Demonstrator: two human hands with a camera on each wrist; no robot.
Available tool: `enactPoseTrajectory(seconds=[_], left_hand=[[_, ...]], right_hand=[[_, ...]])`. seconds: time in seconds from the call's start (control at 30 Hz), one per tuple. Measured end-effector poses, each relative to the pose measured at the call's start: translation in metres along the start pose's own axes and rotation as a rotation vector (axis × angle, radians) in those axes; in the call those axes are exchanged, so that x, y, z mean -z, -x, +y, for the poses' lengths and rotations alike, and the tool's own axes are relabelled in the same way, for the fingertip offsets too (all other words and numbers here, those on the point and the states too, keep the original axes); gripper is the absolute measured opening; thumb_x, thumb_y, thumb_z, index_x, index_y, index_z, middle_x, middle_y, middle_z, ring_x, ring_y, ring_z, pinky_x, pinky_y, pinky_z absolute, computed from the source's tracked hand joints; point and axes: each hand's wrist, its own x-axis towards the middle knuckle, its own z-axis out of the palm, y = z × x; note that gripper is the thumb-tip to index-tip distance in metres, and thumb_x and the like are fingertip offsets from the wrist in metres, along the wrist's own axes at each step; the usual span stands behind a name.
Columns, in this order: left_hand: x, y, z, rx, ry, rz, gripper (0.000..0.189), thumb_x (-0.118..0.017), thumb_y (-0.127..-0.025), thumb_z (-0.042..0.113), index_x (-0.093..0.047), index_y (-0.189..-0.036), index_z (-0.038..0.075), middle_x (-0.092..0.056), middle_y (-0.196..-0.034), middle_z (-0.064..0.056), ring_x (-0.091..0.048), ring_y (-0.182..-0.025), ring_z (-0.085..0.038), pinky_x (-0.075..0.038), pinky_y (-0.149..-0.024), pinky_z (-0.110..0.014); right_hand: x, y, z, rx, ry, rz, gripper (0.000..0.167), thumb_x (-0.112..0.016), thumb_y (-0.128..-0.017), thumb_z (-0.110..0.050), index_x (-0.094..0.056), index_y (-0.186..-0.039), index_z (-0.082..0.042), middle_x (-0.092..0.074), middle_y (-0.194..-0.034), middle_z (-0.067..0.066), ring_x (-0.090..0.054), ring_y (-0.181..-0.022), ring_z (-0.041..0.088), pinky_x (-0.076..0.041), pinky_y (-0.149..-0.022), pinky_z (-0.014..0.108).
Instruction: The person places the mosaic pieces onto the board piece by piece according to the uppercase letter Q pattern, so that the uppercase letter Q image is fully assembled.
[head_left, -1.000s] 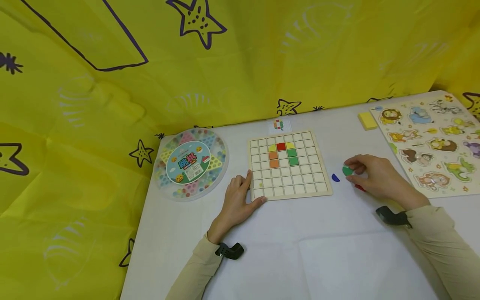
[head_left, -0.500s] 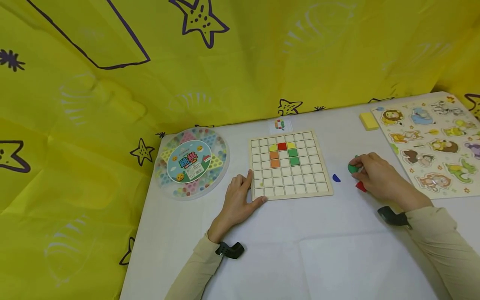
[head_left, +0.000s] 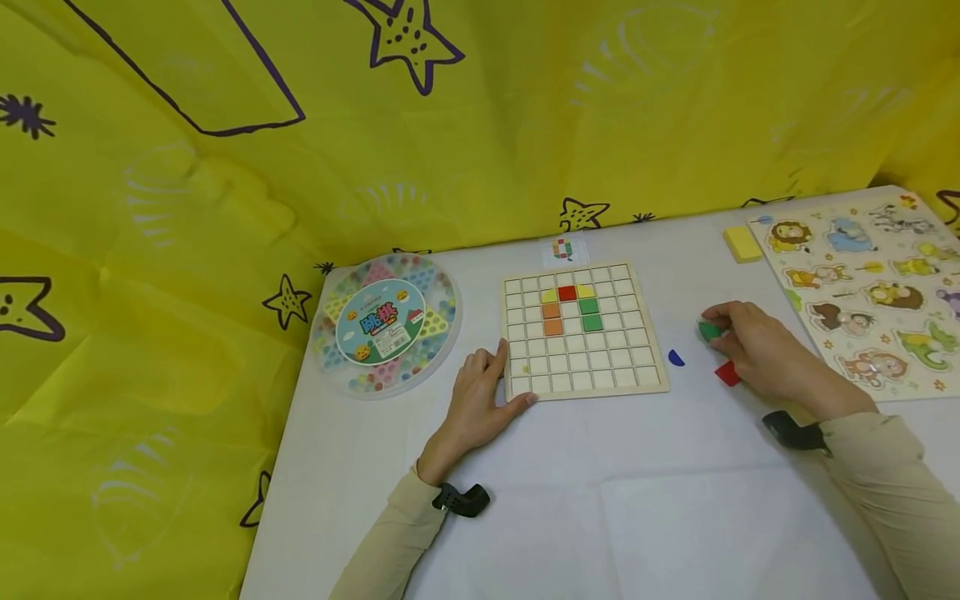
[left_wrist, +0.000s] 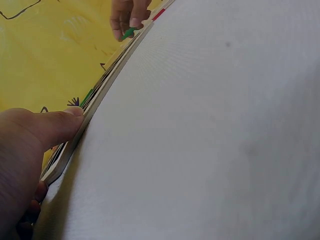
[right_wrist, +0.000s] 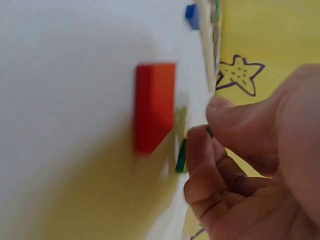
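A wooden grid board point(head_left: 585, 350) lies on the white table with yellow, red, orange and green tiles in its upper cells. My left hand point(head_left: 480, 400) holds the board's near left corner, thumb point(left_wrist: 60, 122) pressed on its edge point(left_wrist: 95, 102). Right of the board, my right hand point(head_left: 757, 346) pinches a green piece point(head_left: 708, 331) point(right_wrist: 181, 156) point(left_wrist: 129, 33) between thumb and fingers, just above the table. A red piece point(head_left: 727, 373) point(right_wrist: 154, 105) lies on the table beside that hand. A blue half-round piece point(head_left: 676, 358) point(right_wrist: 190, 15) lies between board and hand.
A round clear box of coloured marbles point(head_left: 384, 325) sits left of the board. An animal peg puzzle point(head_left: 870, 283) lies at the far right, with a yellow block point(head_left: 742, 243) beside it. A small pattern card point(head_left: 562, 249) lies behind the board. Yellow starred cloth point(head_left: 300, 125) hangs behind.
My right hand has drawn slightly right and away with the green piece, uncovering more of the red piece. The left hand has stayed on the board's corner.
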Motion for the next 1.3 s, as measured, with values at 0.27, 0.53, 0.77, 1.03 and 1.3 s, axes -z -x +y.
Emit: enactPoseTrajectory(seconds=[0.27, 0.53, 0.77, 1.03, 1.3], left_hand=[[-0.001, 0.001, 0.000, -0.021, -0.001, 0.003, 0.096, -0.084, -0.090, 0.040, -0.038, -0.161, -0.005, -0.049, -0.099, -0.008, -0.036, -0.088, -0.018, -0.031, -0.084, -0.032], [-0.001, 0.002, 0.002, -0.037, -0.008, 0.015, 0.094, -0.085, -0.090, 0.039, -0.040, -0.160, -0.005, -0.049, -0.098, -0.008, -0.036, -0.087, -0.017, -0.031, -0.083, -0.031], [0.000, 0.002, 0.002, -0.022, -0.005, 0.005, 0.094, -0.085, -0.090, 0.039, -0.040, -0.160, -0.005, -0.049, -0.098, -0.007, -0.035, -0.087, -0.017, -0.030, -0.083, -0.031], [-0.001, 0.002, 0.000, -0.025, -0.021, 0.017, 0.095, -0.085, -0.090, 0.040, -0.041, -0.160, -0.005, -0.048, -0.097, -0.006, -0.035, -0.086, -0.017, -0.031, -0.082, -0.031], [0.001, -0.001, -0.001, -0.008, -0.016, -0.002, 0.096, -0.085, -0.090, 0.040, -0.038, -0.161, -0.004, -0.047, -0.098, -0.007, -0.035, -0.088, -0.017, -0.028, -0.083, -0.030]], right_hand=[[-0.005, -0.012, -0.013, 0.125, -0.057, 0.142, 0.028, -0.066, -0.100, 0.004, -0.063, -0.127, 0.008, -0.068, -0.115, 0.029, -0.066, -0.096, 0.032, -0.042, -0.076, 0.009], [-0.013, -0.029, -0.036, 0.103, -0.145, 0.034, 0.029, -0.060, -0.105, 0.000, -0.058, -0.133, 0.007, -0.073, -0.109, 0.019, -0.067, -0.092, 0.024, -0.051, -0.073, 0.019], [-0.025, -0.043, -0.053, 0.053, -0.300, -0.007, 0.034, -0.067, -0.104, -0.007, -0.063, -0.136, 0.001, -0.071, -0.118, 0.022, -0.070, -0.106, 0.033, -0.046, -0.082, 0.006], [-0.042, -0.060, -0.069, 0.094, -0.343, -0.006, 0.029, -0.073, -0.100, -0.007, -0.069, -0.128, -0.001, -0.077, -0.104, 0.015, -0.074, -0.094, 0.026, -0.051, -0.080, 0.012], [-0.058, -0.073, -0.082, 0.153, -0.337, -0.039, 0.026, -0.074, -0.100, -0.011, -0.073, -0.124, -0.002, -0.078, -0.097, 0.007, -0.074, -0.089, 0.020, -0.055, -0.081, 0.019]])
